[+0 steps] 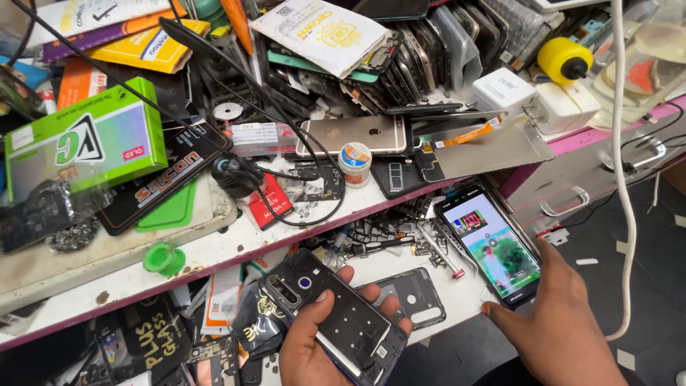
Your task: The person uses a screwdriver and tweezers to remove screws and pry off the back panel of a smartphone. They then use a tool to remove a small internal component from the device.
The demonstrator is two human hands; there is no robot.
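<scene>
My left hand (309,343) holds an opened dark phone body (336,318), back side up, with its camera strip toward the upper left. My right hand (557,314) reaches toward a lit smartphone (493,243) that leans on the lower shelf with a colourful picture on its screen; the fingertips rest at the phone's lower right edge. A dark plastic back cover (414,293) lies on the shelf between the two hands. Small parts and a red-tipped tool (439,254) are scattered just above it.
The upper shelf (214,250) is crowded: a green box (86,143), a gold phone face down (354,134), a small round jar (355,163), a black cable loop (314,193), white chargers (529,96), a yellow roll (564,58), stacked phone frames. A white cable (623,179) hangs at right.
</scene>
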